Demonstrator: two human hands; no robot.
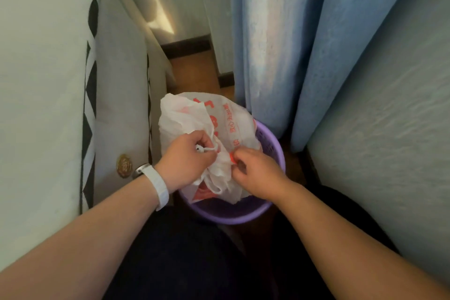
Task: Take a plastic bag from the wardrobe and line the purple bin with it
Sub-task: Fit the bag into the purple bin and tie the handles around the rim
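A white plastic bag (194, 119) with red print lies bunched over the purple bin (233, 214), which stands on the floor below me. The bag covers the bin's far and left rim; the near and right rim show. My left hand (185, 161) grips a gathered handle of the bag, fingers curled round it. My right hand (255, 170) pinches the bag's other edge just to the right. Both hands are over the bin's mouth, close together. The inside of the bin is hidden by the bag.
A pale bed or sofa side (48, 80) with black-and-white trim stands close on the left. Blue curtains (304, 44) hang on the right, reaching the floor by the bin. Wooden floor (194, 73) runs ahead to a dark skirting board. My dark-clothed legs are below.
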